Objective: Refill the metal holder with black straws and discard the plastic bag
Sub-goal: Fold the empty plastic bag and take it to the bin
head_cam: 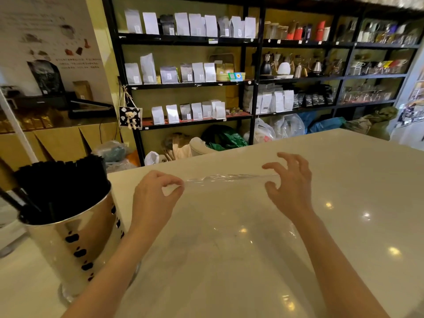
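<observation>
A shiny metal holder (75,239) with dark oval cut-outs stands at the left of the white counter. It is packed with black straws (62,187) that stick up and lean left. A clear plastic bag (229,179) is stretched flat between both hands above the counter, its top edge bunched into a thin strip, the rest hanging down almost invisible. My left hand (156,196) pinches the bag's left end between thumb and fingers. My right hand (291,184) grips the right end with thumb and fingers, other fingers spread.
The white counter (344,226) reaches right and far. Behind it stand black shelves (254,83) with coffee bags and kettles, and plastic bags (275,129) lie on the floor. Cardboard boxes (57,143) stand at the left behind the holder.
</observation>
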`<state>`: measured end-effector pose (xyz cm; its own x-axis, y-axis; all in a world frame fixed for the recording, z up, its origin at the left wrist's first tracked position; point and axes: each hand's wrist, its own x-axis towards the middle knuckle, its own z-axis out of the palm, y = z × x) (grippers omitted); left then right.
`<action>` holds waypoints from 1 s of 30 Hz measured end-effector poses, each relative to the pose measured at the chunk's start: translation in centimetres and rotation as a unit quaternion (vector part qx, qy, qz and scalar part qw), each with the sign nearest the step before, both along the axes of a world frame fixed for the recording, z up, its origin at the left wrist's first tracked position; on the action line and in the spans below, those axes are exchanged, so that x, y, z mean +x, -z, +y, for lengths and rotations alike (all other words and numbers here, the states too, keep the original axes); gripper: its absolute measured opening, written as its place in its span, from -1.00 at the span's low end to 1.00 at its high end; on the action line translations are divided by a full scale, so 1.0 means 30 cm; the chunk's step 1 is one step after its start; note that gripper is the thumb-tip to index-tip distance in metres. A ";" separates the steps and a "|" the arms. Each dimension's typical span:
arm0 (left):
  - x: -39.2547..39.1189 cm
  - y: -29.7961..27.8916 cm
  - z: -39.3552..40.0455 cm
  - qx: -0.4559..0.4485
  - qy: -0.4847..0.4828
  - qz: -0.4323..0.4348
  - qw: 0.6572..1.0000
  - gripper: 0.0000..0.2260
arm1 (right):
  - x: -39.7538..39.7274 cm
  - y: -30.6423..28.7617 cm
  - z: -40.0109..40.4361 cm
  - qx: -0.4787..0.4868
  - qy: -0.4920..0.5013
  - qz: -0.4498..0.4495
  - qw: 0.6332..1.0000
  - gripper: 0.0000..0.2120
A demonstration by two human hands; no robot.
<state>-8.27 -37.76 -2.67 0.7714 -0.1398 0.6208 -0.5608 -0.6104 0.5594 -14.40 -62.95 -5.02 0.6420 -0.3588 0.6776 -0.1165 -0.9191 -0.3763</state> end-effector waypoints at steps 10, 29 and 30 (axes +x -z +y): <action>-0.032 -0.050 -0.012 -0.044 0.002 -0.041 0.998 -0.40 | -0.018 -0.036 0.158 0.029 -0.185 -0.088 0.978 -0.90; -0.002 0.001 -0.009 -0.274 0.304 0.398 0.821 -0.58 | -0.015 -0.062 0.106 0.569 -0.249 -0.040 0.783 -0.94; 0.000 0.007 -0.007 -0.272 0.288 0.392 0.830 -0.65 | -0.013 -0.059 0.106 0.572 -0.251 -0.027 0.780 -0.95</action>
